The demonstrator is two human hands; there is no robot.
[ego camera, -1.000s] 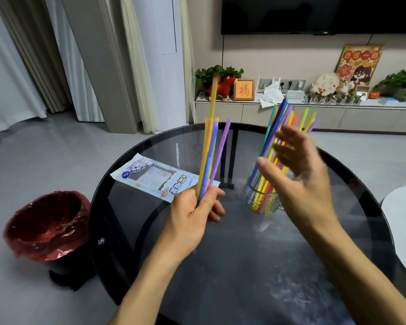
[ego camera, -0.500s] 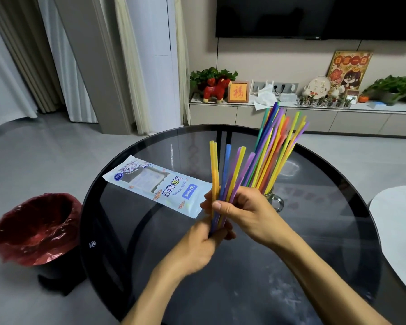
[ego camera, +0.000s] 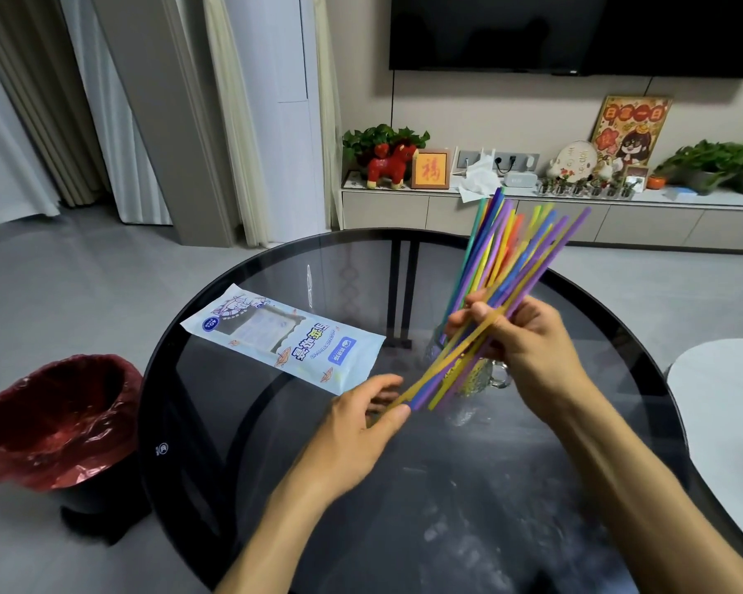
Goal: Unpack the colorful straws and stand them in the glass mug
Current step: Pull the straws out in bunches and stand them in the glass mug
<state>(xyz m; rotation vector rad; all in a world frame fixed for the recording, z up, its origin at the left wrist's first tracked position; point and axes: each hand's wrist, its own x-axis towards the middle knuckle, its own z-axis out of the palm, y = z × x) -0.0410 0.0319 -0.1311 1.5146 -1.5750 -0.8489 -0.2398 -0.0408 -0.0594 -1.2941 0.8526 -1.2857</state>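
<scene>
Round dark glass counter, carrying all items. Red-lined bin on floor, off counter's left edge. Straw wrapper, flat on counter, far left of centre, appeared emptied. Glass mug, right of centre, partly hidden behind right hand; most straws stood in it, fanned and leaning to the right. Loose bundle, approx. half a dozen, slanted low-left to high-right, not yet in mug. Task est. mostly done; last bundle left to seat. Right hand clenched round bundle mid-length, above mug. Left hand below, fingers relaxed, touching bundle's lower ends.
</scene>
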